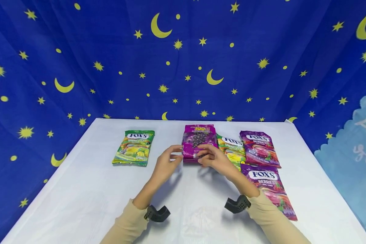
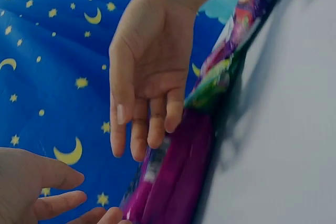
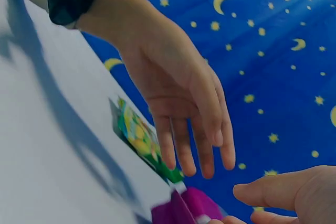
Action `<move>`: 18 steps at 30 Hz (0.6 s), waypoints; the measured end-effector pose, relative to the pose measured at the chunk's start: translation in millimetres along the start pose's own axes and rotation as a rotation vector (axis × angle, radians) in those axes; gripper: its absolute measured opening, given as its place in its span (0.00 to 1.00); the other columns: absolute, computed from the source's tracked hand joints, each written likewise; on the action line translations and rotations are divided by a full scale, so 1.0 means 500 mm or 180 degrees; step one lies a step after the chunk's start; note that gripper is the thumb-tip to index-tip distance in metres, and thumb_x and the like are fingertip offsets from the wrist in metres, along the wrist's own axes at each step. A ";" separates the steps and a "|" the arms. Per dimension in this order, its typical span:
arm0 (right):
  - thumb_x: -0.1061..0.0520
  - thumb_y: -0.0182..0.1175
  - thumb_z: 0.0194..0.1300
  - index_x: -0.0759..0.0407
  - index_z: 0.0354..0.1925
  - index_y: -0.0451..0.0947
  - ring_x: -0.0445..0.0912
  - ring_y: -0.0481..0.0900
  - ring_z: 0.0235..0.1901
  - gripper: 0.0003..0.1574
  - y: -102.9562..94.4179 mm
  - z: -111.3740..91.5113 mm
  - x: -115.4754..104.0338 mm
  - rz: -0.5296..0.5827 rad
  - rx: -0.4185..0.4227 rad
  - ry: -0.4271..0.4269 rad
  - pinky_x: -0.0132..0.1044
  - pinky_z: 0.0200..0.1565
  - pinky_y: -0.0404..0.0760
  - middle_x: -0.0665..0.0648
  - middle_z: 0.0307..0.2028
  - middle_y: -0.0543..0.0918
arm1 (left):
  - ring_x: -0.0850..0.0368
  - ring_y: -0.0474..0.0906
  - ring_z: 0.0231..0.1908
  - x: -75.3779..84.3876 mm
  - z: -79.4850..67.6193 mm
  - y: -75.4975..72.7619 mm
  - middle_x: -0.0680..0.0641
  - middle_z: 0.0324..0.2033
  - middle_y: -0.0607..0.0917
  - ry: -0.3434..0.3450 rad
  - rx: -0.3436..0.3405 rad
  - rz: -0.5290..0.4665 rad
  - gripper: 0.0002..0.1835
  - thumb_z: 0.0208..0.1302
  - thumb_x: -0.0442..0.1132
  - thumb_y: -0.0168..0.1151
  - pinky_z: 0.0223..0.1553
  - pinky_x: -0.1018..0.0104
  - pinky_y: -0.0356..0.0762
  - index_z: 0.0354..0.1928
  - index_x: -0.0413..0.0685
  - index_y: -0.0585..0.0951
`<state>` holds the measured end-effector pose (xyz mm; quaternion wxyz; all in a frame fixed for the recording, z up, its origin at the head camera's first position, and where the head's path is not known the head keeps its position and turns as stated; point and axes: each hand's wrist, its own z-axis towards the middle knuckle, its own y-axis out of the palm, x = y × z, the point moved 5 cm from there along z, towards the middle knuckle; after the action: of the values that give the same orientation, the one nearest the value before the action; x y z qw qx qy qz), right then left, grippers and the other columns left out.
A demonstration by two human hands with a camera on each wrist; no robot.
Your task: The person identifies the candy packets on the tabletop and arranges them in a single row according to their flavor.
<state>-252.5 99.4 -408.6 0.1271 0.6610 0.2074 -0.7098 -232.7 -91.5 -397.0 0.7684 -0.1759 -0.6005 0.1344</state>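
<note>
A purple candy bag (image 1: 199, 138) with a dark berry picture lies towards the back middle of the white table. At its near left corner is my left hand (image 1: 168, 162), fingers loosely bent, nothing held. Over its right side hovers my right hand (image 1: 215, 160), also loosely bent. In the left wrist view the right hand (image 2: 152, 72) has its fingers hanging relaxed above the purple bag (image 2: 181, 177). The right wrist view shows the left hand (image 3: 178, 87) likewise relaxed. Whether any fingertip touches the bag cannot be told.
A green Fox's candy bag (image 1: 135, 148) lies at the left. Another green bag (image 1: 231, 149) sits against the purple bag's right side. Beyond it lie two purple Fox's Berries bags, one farther back (image 1: 260, 149) and one nearer (image 1: 271, 191). A blue star-patterned curtain (image 1: 183, 51) hangs behind.
</note>
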 end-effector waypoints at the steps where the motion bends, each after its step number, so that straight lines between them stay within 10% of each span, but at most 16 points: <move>1: 0.65 0.60 0.65 0.70 0.66 0.61 0.57 0.79 0.46 0.34 -0.011 -0.005 0.002 -0.0005 0.0024 0.0023 0.48 0.46 0.82 0.72 0.53 0.74 | 0.46 0.81 0.46 0.005 0.002 0.009 0.40 0.52 0.80 0.0022 -0.0033 0.0023 0.19 0.66 0.33 0.60 0.44 0.58 0.82 0.59 0.41 0.76; 18: 0.59 0.58 0.69 0.72 0.69 0.52 0.61 0.77 0.50 0.40 -0.183 -0.065 0.005 -0.0742 0.0324 0.0519 0.47 0.46 0.83 0.74 0.54 0.71 | 0.47 0.85 0.34 0.066 0.034 0.165 0.43 0.33 0.86 -0.0251 -0.0672 -0.0240 0.16 0.67 0.34 0.58 0.29 0.70 0.80 0.55 0.40 0.79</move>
<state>-265.6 195.2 -400.9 -0.0071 0.6935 0.2561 -0.6733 -240.9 -1.3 -400.2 0.7259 -0.2276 -0.6473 0.0482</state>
